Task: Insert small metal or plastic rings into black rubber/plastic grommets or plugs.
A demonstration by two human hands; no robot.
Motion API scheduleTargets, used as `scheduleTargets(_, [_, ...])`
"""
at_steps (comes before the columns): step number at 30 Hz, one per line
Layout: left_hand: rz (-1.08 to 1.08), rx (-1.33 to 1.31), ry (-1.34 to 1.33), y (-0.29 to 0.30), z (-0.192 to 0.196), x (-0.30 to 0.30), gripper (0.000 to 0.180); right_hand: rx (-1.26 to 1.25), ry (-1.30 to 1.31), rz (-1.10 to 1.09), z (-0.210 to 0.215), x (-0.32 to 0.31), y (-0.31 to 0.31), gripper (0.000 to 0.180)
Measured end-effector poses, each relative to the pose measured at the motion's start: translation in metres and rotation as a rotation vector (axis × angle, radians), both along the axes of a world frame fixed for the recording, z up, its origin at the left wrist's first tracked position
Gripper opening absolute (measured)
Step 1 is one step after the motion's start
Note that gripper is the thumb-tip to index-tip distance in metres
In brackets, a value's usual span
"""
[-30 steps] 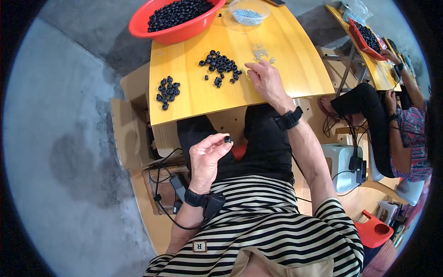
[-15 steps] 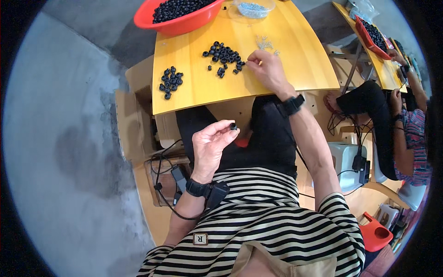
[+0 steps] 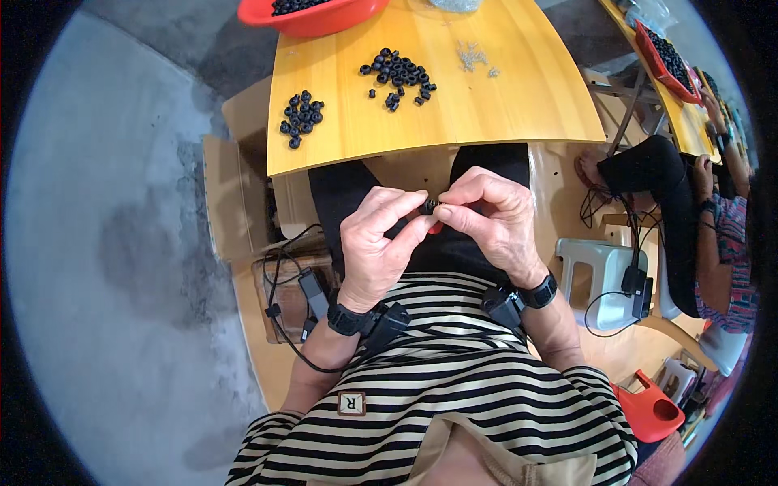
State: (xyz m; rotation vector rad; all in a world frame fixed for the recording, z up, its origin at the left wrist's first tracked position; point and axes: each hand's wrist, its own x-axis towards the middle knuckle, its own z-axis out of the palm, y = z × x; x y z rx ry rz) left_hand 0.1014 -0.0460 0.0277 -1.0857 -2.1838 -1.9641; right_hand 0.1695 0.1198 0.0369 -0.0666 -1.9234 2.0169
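Note:
Above my lap, in front of the table edge, my left hand [image 3: 377, 243] pinches a small black plastic piece [image 3: 429, 207] between thumb and fingertips. My right hand [image 3: 496, 223] is closed in a pinch against the same piece, the fingertips of both hands almost meeting. Whatever my right fingers hold is too small and covered to make out. On the yellow table [image 3: 340, 97] lie a heap of small black pieces [image 3: 397, 74], a smaller group of round black pieces [image 3: 300, 120] to the left, and a scatter of tiny silvery bits [image 3: 472, 58] to the right.
A red basin [image 3: 336, 24] of black pieces stands at the far left of the table, a clear tub [image 3: 456, 4] beside it. Cables and a cardboard box [image 3: 235, 186] lie to the left. At right are a white stool [image 3: 596, 267] and a co-worker [image 3: 717, 243] at another table.
My right hand has left the black heap on the table and come back to meet my left hand. My left hand has risen slightly, still holding the black piece.

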Motion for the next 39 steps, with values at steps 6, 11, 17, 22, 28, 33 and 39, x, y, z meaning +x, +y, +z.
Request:
scheduleTargets(6, [0.046,-0.057,0.219,0.001,0.007,0.001,0.032,0.206,-0.064,0.042,0.008,0.001,0.004,0.012])
scheduleTargets(11, [-0.092,-0.023,0.214,-0.003,0.012,-0.002,0.032,-0.26,-0.215,0.295,-0.005,-0.006,0.014,0.022])
scheduleTargets(17, [-0.129,0.072,0.016,-0.013,0.004,-0.002,0.033,-0.599,-0.259,0.522,-0.006,-0.006,0.015,0.022])
scheduleTargets(22, [-0.091,0.033,0.03,-0.015,0.004,-0.003,0.033,-0.423,-0.34,0.499,-0.007,-0.006,0.002,0.022])
scheduleTargets(28, [-0.023,-0.01,-0.033,-0.014,0.005,-0.003,0.03,-0.351,-0.288,0.465,-0.008,-0.013,-0.001,0.023])
scheduleTargets(33, [-0.002,-0.077,0.036,-0.019,-0.004,-0.012,0.029,-0.283,-0.4,0.495,-0.008,-0.027,0.0,0.024])
scheduleTargets(39, [0.071,0.005,0.014,-0.019,-0.006,-0.012,0.028,-0.286,-0.423,0.519,-0.011,-0.043,-0.006,0.025])
